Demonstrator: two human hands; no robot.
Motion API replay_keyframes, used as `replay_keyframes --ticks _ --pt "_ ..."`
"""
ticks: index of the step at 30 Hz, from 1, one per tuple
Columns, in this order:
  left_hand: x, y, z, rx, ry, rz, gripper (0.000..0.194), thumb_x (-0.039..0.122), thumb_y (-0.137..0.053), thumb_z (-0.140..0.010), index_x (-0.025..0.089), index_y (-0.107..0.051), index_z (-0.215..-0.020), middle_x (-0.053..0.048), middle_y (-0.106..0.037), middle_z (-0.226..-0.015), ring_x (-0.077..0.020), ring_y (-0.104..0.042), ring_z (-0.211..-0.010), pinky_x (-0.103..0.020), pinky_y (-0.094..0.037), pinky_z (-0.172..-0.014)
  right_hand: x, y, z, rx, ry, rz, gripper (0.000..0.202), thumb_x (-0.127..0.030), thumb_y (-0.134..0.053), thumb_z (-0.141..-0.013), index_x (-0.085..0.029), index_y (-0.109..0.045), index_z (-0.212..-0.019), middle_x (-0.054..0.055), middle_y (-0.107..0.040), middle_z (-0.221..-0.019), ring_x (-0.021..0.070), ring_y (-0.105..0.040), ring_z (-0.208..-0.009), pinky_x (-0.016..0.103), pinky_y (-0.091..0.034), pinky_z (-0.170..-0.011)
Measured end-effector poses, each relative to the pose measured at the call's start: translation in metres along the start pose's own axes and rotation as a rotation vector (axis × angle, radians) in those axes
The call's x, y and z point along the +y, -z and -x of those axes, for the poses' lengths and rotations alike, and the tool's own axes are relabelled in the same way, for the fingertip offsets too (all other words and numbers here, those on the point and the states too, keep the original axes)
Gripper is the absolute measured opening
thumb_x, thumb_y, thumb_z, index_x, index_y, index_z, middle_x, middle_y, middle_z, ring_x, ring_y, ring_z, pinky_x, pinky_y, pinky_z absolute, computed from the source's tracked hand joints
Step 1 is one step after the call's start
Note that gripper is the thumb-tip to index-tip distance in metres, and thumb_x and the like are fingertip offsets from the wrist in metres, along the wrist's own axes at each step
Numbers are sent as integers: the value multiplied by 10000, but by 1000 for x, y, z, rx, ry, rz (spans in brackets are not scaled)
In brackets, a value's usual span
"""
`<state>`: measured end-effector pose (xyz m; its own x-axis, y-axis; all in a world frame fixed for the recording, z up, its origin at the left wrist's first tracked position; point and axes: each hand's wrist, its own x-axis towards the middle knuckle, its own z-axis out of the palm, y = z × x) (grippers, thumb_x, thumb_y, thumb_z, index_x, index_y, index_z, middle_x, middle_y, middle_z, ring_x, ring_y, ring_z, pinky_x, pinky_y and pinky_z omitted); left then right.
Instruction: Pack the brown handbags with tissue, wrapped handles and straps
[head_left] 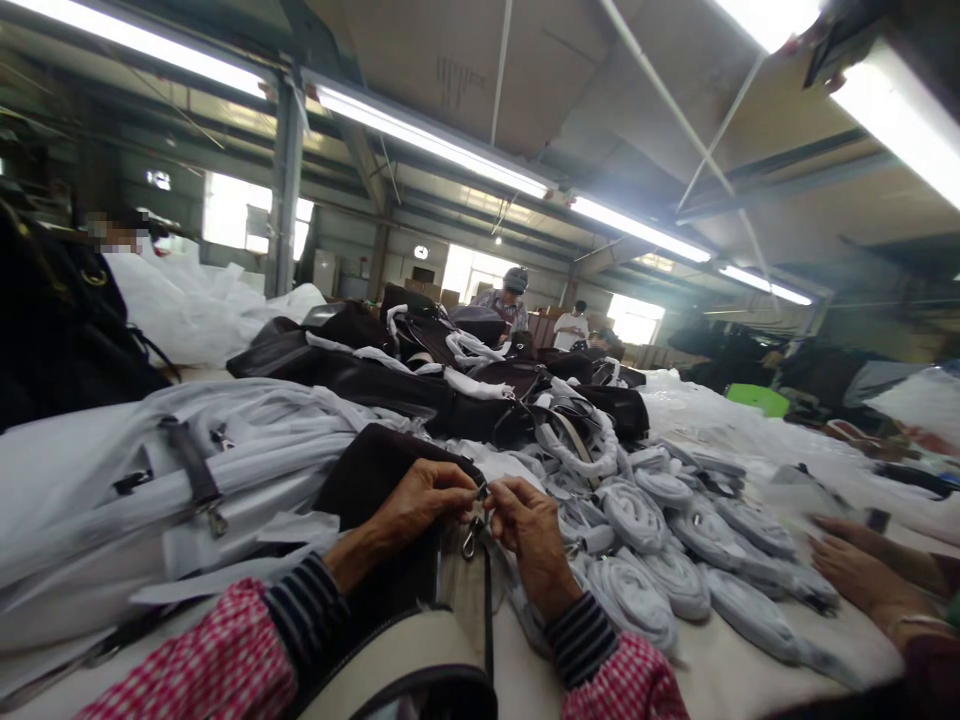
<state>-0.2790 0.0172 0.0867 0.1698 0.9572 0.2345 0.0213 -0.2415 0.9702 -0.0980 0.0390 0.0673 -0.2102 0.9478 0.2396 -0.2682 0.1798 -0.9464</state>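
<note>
A dark brown handbag with a beige side panel (459, 600) and a cream handle (397, 655) lies right in front of me. At its far top corner, my left hand (427, 497) pinches a small metal fitting, thumb against index finger. My right hand (529, 530) is closed on the same small spot from the other side, its fingertips almost meeting the left ones. Just below the fingers hangs a silver snap hook (470, 543). The exact piece between the fingertips is partly hidden by them.
Wrapped coiled straps (637, 515) are heaped to the right, long wrapped straps (247, 470) to the left. Dark bags (367, 385) pile up behind. A co-worker's hands (862, 565) rest at the table's right side. Other people stand farther back.
</note>
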Motion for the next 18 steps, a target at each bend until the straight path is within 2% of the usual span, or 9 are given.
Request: replay_keyframes --ticks 3,9,18 --pt "1 -2 1 0 -30 -53 296 381 -748 -728 98 -750 -812 -11 -647 -627 -132 -566 -582 -249 -408 -585 4 2 -1 8 -38 -7 377 -476 -840 -727 -131 -689 -752 -21 -592 -566 20 -370 -390 154 -200 -389" --pt "3 -4 3 -18 -66 -165 292 374 -694 -766 91 -745 -821 11 -593 -613 -117 -481 -573 -242 -346 -562 9 5 -1 -30 -32 2 370 -472 -829 -745 -127 -696 -761 13 -651 -670 31 -424 -408 158 -195 -371" --pt "3 -1 4 -29 -137 -326 261 363 -661 -810 120 -755 -796 -1 -650 -710 -143 -520 -678 -256 -375 -652 10 5 2 -74 -21 52 369 -473 -809 -764 -124 -693 -740 6 -625 -609 37 -412 -394 168 -216 -367"
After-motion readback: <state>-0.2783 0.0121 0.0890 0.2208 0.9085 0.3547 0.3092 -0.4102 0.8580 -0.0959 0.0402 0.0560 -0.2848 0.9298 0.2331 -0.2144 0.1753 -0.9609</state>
